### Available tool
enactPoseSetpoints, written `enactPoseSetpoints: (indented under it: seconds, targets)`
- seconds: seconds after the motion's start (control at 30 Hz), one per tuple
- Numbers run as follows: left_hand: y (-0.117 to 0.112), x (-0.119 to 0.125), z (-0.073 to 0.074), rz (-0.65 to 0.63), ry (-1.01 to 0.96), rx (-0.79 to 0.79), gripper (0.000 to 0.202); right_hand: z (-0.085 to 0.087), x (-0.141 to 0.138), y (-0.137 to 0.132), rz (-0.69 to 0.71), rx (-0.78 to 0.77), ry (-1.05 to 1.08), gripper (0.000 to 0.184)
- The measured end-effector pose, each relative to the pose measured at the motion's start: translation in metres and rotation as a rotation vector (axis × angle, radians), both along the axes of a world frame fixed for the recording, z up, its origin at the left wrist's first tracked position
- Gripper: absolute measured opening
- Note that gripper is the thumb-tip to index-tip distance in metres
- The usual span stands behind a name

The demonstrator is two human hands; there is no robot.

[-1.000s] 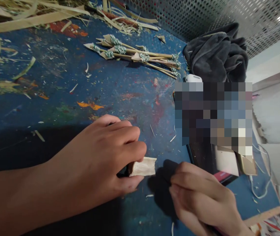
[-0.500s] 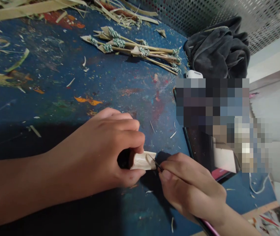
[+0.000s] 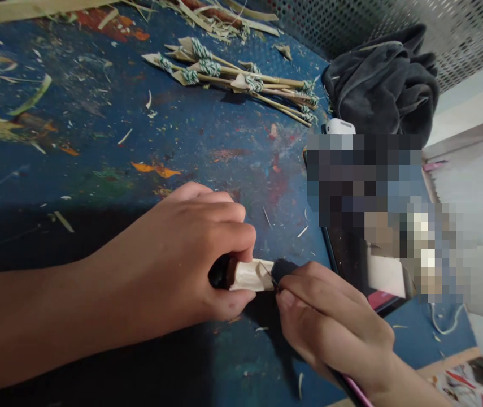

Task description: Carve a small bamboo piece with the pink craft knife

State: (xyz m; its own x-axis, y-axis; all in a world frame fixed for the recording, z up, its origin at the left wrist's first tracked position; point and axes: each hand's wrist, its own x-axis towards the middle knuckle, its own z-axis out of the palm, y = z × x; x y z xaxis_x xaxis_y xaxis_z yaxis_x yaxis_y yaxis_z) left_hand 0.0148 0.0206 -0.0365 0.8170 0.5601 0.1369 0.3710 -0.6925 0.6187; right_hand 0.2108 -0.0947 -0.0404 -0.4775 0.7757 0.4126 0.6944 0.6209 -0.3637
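Note:
My left hand [image 3: 182,249] lies on its side, thumb and forefinger closed on a short pale piece of wood [image 3: 249,276] with a reddish-brown left end and a hollowed face. My right hand [image 3: 330,322] grips a slim craft knife [image 3: 273,281] like a pen. The thin dark tip of the knife rests on the right part of the wood, where a small curl stands up. A dark blue object [image 3: 284,268] shows just behind the right fingertips; its kind I cannot make out.
Several small arrow-like sticks [image 3: 241,79] bound with green-white string lie at the back. Bamboo strips and shavings [image 3: 211,20] litter the blue paint-stained table [image 3: 182,130]. A dark cloth [image 3: 381,85] and white case [image 3: 340,127] sit at right, near a tablet [image 3: 347,243] and a blurred-out area.
The whole view has shifted slightly. The knife tip has slid a little to the right along the wood. Both hands keep their hold.

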Motion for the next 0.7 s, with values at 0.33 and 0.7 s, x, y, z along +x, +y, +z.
enactPoseSetpoints:
  seconds: [0.33, 0.7]
  targets:
    - [0.0005, -0.0017, -0.0017, -0.021, -0.033, 0.055, 0.015, 0.0005, 0.0075, -0.0049, -0.015, -0.039, 0.014, 0.024]
    - [0.0007, -0.0022, 0.0002, -0.027, -0.022, 0.054, 0.015, 0.0065, 0.0097, -0.0109, 0.003, -0.021, -0.006, 0.030]
